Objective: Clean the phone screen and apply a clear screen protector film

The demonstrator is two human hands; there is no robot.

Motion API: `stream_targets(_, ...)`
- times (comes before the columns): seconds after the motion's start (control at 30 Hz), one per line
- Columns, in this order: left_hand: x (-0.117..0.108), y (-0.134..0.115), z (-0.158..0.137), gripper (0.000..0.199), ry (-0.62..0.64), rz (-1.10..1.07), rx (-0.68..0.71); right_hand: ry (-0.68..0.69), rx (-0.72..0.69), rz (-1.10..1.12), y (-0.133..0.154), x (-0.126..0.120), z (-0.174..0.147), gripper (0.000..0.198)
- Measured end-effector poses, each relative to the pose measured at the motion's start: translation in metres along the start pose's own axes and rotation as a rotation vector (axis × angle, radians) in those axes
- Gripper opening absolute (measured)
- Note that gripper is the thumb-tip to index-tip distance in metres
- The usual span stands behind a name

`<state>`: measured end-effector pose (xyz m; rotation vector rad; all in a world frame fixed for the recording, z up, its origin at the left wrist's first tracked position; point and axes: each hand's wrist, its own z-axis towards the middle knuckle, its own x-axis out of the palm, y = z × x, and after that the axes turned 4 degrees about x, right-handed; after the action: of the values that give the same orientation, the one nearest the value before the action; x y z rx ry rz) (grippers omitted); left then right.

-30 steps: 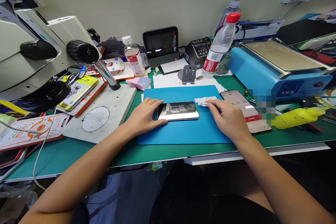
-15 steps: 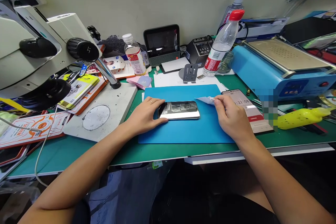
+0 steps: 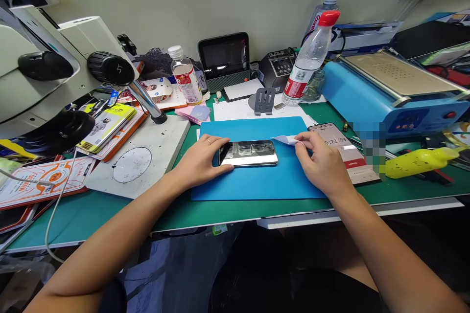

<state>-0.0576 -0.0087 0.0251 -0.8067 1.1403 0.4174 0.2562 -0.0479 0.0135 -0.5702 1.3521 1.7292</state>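
Fingers (image 3: 304, 136) of your right hand (image 3: 325, 162) pinch a crumpled, thin white tissue (image 3: 285, 140) above a flat, rectangular blue mat (image 3: 242, 186), while your left hand (image 3: 198, 162) grips the left end of a black, glossy-faced smartphone (image 3: 253, 153) lying there, thumb and forefinger at its long edges. The step in hand appears to be steadying the smartphone with the tissue just beside it; the next move seems to call for keeping that hold firm. On the green worktop (image 3: 176, 217), a dark-framed phone showing a timer (image 3: 354, 162) crowds your right hand, near a yellow plastic bottle (image 3: 418, 163); a grey-white microscope (image 3: 84, 46) stands at left.
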Motion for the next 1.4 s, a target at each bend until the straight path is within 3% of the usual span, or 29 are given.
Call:
stream_targets(0.23,0.001,-0.001,0.001,0.064,0.005,-0.001,0.001,-0.066,-0.095,-0.022,0.000,-0.004,0.001,0.027)
stream_targets(0.33,0.001,-0.001,0.001,0.064,0.010,0.007,-0.003,-0.150,-0.240,-0.029,0.007,-0.005,-0.009,0.027)
stream_targets(0.43,0.002,0.000,0.001,0.065,0.007,0.012,0.002,-0.061,-0.468,-0.075,0.017,0.001,-0.023,0.028)
stream_targets(0.5,0.002,0.001,0.001,0.065,0.003,0.008,0.004,0.027,-0.547,-0.130,0.022,0.007,-0.029,0.030)
stream_targets(0.73,0.001,0.002,0.001,0.063,0.024,-0.024,-0.003,0.246,-0.459,-0.266,0.029,0.009,-0.003,0.041)
stream_targets(0.83,0.001,0.001,0.001,0.064,0.029,-0.023,-0.012,0.339,-0.293,-0.177,0.025,0.001,0.015,0.041)
stream_targets(0.93,0.001,0.000,0.000,0.064,0.029,-0.006,-0.017,0.281,-0.087,-0.024,0.018,-0.007,0.021,0.039)
stream_targets(1.03,0.001,0.000,0.000,0.065,0.030,0.008,-0.014,0.137,-0.011,0.069,0.016,-0.012,0.012,0.038)
stream_targets(1.1,0.001,0.000,0.000,0.065,0.033,0.008,-0.013,0.161,-0.072,0.065,0.017,-0.012,0.002,0.039)
stream_targets(1.27,0.001,0.001,0.001,0.064,0.028,-0.022,-0.010,0.312,-0.403,-0.115,0.024,0.000,-0.008,0.041)
stream_targets(1.4,0.002,0.002,0.001,0.063,0.032,-0.062,-0.026,0.377,-0.462,-0.249,0.031,0.004,0.011,0.045)
